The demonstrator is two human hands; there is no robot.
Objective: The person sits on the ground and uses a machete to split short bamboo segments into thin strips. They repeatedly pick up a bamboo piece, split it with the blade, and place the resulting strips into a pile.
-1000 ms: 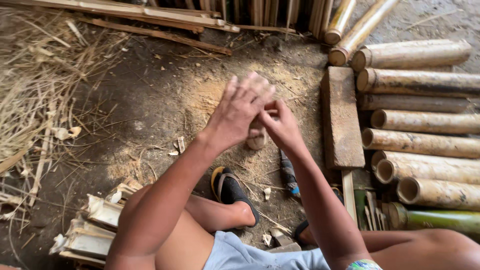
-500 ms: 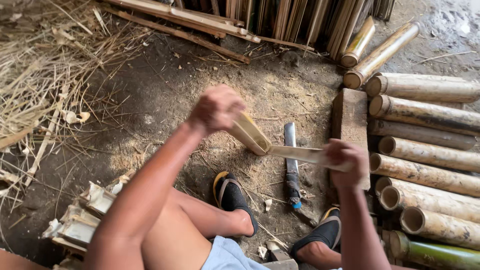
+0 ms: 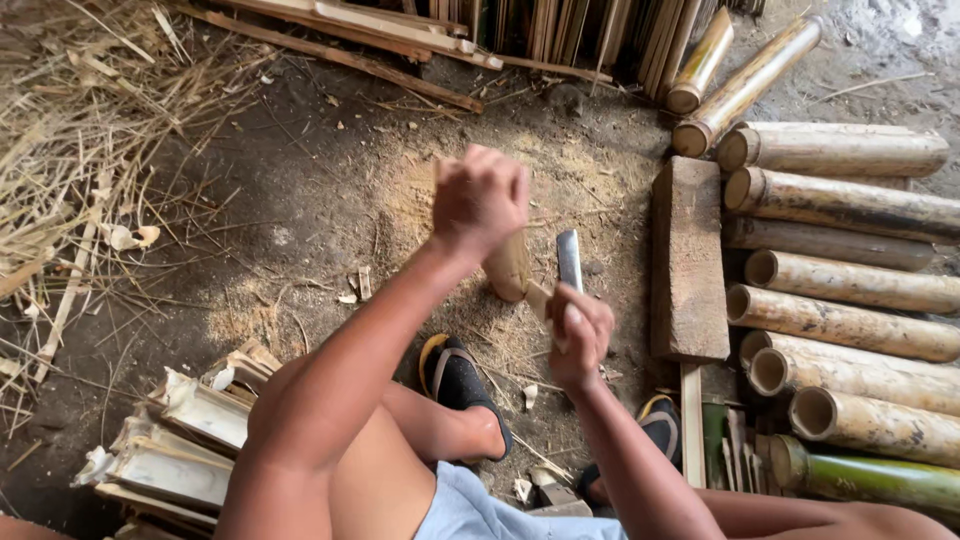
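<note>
The person's left hand (image 3: 480,200) is closed in a fist around the top of a short bamboo piece (image 3: 508,268) standing roughly upright on the dirt floor (image 3: 300,180) between the knees. The right hand (image 3: 580,335) is wrapped tight around the handle of a broad-bladed knife (image 3: 569,262), whose blade points away from the body just beside the bamboo piece; whether the edge touches the bamboo cannot be told. Judging by the scene, the splitting work looks partly done: a stack of split pale bamboo slats (image 3: 180,445) lies by the left thigh, and fine sawdust surrounds the work spot, while a row of whole bamboo tubes (image 3: 850,270) lies to the right, uncut. A flat wooden block (image 3: 688,260) lies between the knife and those tubes. Dry straw (image 3: 70,150) covers the ground to the left, and long strips (image 3: 400,30) lean at the far edge. No packages, labels or signs show anywhere in view.
</note>
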